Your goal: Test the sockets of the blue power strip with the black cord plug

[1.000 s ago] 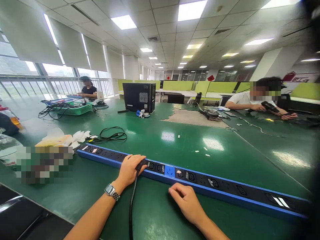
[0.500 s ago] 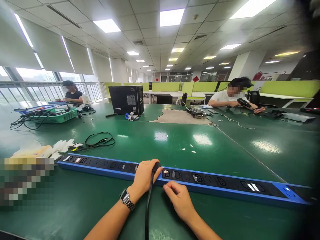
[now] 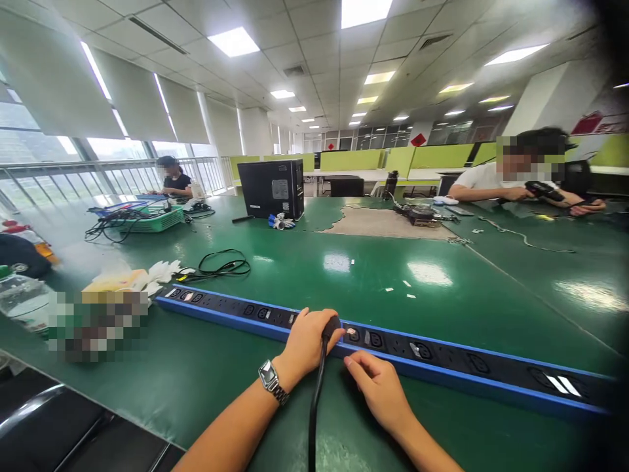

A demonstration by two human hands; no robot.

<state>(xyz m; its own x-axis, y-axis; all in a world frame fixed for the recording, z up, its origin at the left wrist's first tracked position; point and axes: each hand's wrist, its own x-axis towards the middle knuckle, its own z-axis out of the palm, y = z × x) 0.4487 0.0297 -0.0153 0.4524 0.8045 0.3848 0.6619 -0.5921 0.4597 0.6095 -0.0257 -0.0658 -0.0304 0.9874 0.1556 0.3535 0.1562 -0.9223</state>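
Note:
A long blue and black power strip (image 3: 435,357) lies slantwise across the green table. Around the black plug (image 3: 331,326) of a thick cord, my left hand (image 3: 305,339) is closed, at the middle of the strip. The plug's front end is hidden, so I cannot tell how far it sits in a socket. Its black cord (image 3: 317,400) runs down towards me. Just in front of the strip's near edge is my right hand (image 3: 382,388), its fingers loosely curled, a gap beside the thumb and nothing visible in it. A watch (image 3: 270,377) is on my left wrist.
A coiled black cable (image 3: 226,263) and white gloves (image 3: 164,270) lie beyond the strip's left end. Farther back are a green basket (image 3: 162,221) of cables and a black computer case (image 3: 268,190). Two people sit across the table; the right one (image 3: 521,177) holds a dark tool.
The view has turned left, so everything sits farther right and a bottle and chair appear at left. Both hands keep their places on and beside the strip.

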